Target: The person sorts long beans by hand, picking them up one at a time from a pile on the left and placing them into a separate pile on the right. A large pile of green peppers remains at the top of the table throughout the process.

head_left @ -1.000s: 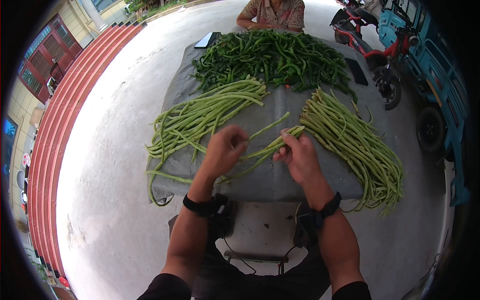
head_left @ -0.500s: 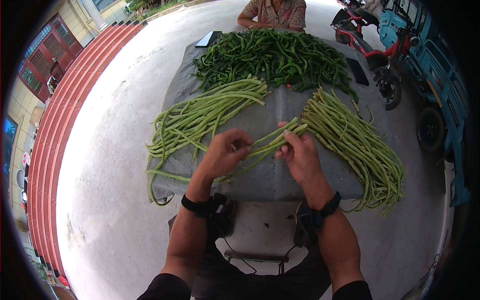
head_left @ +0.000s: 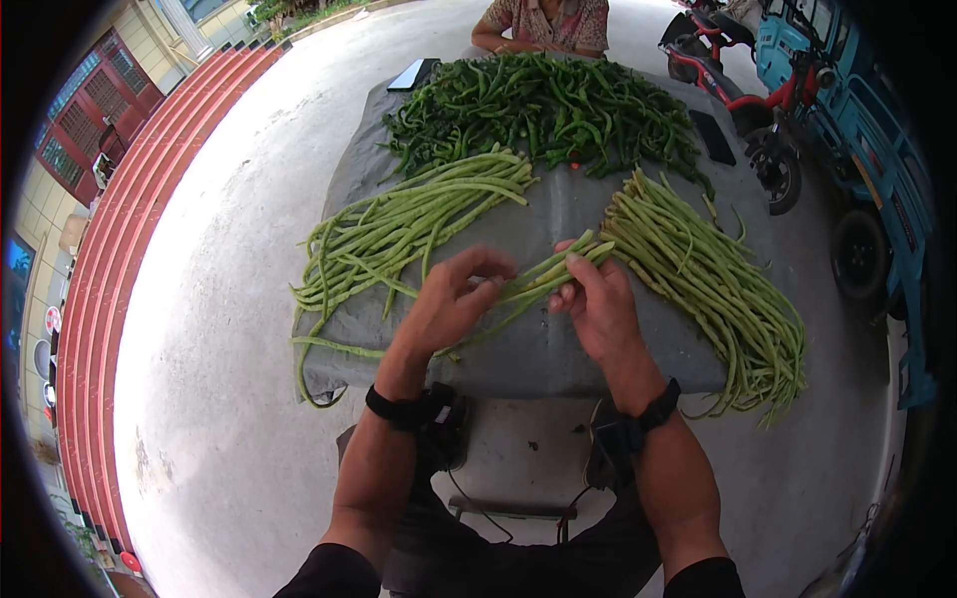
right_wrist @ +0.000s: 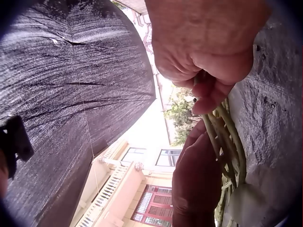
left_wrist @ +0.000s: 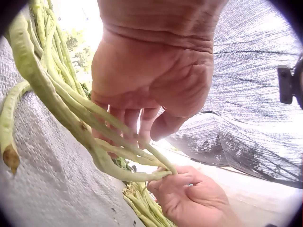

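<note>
The right hand (head_left: pixel 602 311) pinches the ends of several long green beans (head_left: pixel 538 283) between thumb and fingers, over the near middle of the cloth. Beside them is the left hand (head_left: pixel 457 301), its fingertips blurred. In the left wrist view, the left hand (left_wrist: pixel 151 80) has loosely extended fingers behind the beans (left_wrist: pixel 87 137), whose ends meet in the right hand (left_wrist: pixel 195 196). The right wrist view shows the right hand (right_wrist: pixel 203 52) gripping the beans (right_wrist: pixel 232 137), with the left hand (right_wrist: pixel 196 177) close by. One bean pile (head_left: pixel 399 234) lies left, another (head_left: pixel 703 284) right.
Green peppers (head_left: pixel 538 115) are heaped at the far side of the grey cloth (head_left: pixel 558 364). Phones lie at its far left (head_left: pixel 412 75) and right (head_left: pixel 712 138). A person (head_left: pixel 543 25) sits opposite. A red bike (head_left: pixel 718 75) and a blue vehicle (head_left: pixel 887 189) stand at right.
The separate bean between the hands has come in against the held bunch. The left hand has shifted slightly right and its fingers have lifted a little; the right hand has barely moved.
</note>
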The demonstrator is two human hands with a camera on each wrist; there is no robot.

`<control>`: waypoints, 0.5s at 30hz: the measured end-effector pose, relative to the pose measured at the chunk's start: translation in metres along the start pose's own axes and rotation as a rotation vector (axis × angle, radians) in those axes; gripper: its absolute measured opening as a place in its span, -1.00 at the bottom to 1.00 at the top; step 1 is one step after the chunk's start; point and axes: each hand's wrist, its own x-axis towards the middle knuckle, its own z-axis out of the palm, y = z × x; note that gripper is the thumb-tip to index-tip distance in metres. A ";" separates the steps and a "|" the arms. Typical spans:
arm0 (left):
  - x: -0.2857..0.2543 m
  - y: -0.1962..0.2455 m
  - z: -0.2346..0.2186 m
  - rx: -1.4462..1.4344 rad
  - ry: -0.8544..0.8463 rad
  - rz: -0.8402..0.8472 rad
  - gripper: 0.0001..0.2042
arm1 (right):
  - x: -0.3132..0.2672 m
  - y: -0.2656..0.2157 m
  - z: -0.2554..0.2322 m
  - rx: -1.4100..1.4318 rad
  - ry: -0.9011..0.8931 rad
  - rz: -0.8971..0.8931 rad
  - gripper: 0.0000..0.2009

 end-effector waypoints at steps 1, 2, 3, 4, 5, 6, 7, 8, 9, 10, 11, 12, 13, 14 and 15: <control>0.002 0.000 0.004 -0.019 -0.005 0.043 -0.76 | -0.001 0.000 0.001 -0.023 -0.007 -0.005 -0.80; 0.004 0.000 0.008 -0.038 -0.010 0.087 -0.75 | -0.001 -0.001 0.002 -0.047 -0.016 -0.010 -0.80; 0.006 0.001 0.014 -0.034 -0.023 0.082 -0.75 | -0.002 -0.001 0.004 -0.071 -0.025 -0.014 -0.81; 0.006 0.004 0.020 -0.030 -0.036 0.078 -0.75 | -0.003 -0.002 0.007 -0.085 -0.034 -0.022 -0.81; 0.007 0.005 0.025 -0.025 -0.049 0.075 -0.75 | -0.003 -0.002 0.009 -0.099 -0.043 -0.031 -0.82; 0.007 0.006 0.029 -0.049 -0.038 0.083 -0.74 | -0.003 -0.002 0.010 -0.113 -0.052 -0.041 -0.82; 0.007 0.007 0.033 -0.073 -0.029 0.092 -0.74 | -0.003 -0.001 0.010 -0.121 -0.055 -0.046 -0.82; 0.006 0.008 0.035 -0.097 -0.020 0.102 -0.73 | -0.003 0.000 0.008 -0.128 -0.058 -0.052 -0.82; 0.006 0.009 0.036 -0.054 -0.032 0.119 -0.73 | -0.002 -0.001 0.008 -0.136 -0.061 -0.059 -0.83; 0.006 0.011 0.036 -0.011 -0.043 0.135 -0.73 | -0.002 -0.002 0.008 -0.143 -0.066 -0.059 -0.83; 0.005 0.012 0.036 0.033 -0.053 0.150 -0.74 | -0.003 -0.002 0.008 -0.150 -0.071 -0.057 -0.82; 0.004 0.013 0.037 0.028 -0.047 0.127 -0.75 | -0.003 -0.002 0.009 -0.158 -0.077 -0.055 -0.82; 0.004 0.015 0.038 0.024 -0.042 0.103 -0.77 | -0.002 -0.002 0.009 -0.172 -0.075 -0.055 -0.82; 0.003 0.015 0.039 0.019 -0.037 0.078 -0.78 | -0.001 0.000 0.008 -0.186 -0.074 -0.054 -0.81; 0.004 0.015 0.039 0.073 -0.029 0.060 -0.79 | -0.001 0.001 0.008 -0.200 -0.072 -0.053 -0.81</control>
